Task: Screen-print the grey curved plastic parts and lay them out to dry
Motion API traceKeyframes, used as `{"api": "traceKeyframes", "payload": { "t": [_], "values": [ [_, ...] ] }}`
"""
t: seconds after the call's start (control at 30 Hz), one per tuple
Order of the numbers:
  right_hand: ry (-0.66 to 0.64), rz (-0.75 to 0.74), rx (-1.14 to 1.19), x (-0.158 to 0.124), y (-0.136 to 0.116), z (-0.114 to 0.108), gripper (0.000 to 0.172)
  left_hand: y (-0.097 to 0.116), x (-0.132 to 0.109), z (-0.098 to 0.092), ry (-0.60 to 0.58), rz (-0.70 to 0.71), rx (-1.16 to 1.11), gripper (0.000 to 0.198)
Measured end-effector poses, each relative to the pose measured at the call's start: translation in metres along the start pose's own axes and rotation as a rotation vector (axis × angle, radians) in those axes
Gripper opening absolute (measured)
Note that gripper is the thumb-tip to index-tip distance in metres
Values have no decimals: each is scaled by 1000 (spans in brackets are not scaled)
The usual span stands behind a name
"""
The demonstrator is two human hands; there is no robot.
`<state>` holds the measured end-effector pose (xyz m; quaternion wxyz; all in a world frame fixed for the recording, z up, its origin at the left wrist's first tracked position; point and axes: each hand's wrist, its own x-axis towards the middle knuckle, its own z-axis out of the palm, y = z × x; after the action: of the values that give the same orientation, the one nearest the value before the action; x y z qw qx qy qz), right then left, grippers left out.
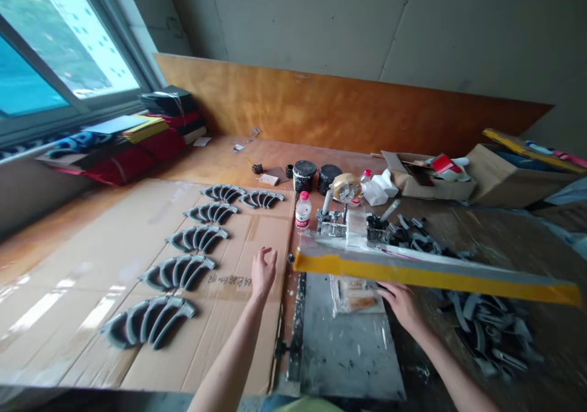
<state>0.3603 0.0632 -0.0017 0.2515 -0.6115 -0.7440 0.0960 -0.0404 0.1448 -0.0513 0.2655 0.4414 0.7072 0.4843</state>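
Observation:
My left hand (264, 272) is raised over the right part of the cardboard sheet (238, 332), fingers loosely curved and apart, holding nothing. My right hand (403, 305) is just under the lower edge of a long bar with yellow tape (413, 274). Its fingers point left, towards the right side of a clear plastic bag (353, 296) with brownish contents; I cannot tell whether they touch the bag or the bar. The bag lies on a grey plate (343, 351). Curved grey plastic parts (151, 320) lie in fanned groups on the cardboard.
Behind the bar stand metal clamps (332, 221), a tape roll (346, 187), a bottle with a red cap (303, 210) and black tubs (304, 175). Loose grey parts (490, 332) are heaped at the right. Cardboard boxes (431, 186) stand farther back.

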Motion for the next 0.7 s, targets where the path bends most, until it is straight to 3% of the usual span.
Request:
{"api": "traceKeyframes", "payload": {
  "t": [0.17, 0.33, 0.53, 0.7],
  "values": [
    [-186, -322, 21, 12, -25, 27, 29, 49, -49, -19, 44, -34, -94, 43],
    [-215, -336, -118, 4, -39, 35, 37, 116, -74, -32, 83, -39, -370, 43],
    [-255, -290, -222, -1, -47, 36, 45, 197, -66, -44, -4, 91, -607, 35],
    [-337, -389, -156, 11, -60, 52, 66, 214, -56, -44, -98, 91, -483, 47]
  ]
}}
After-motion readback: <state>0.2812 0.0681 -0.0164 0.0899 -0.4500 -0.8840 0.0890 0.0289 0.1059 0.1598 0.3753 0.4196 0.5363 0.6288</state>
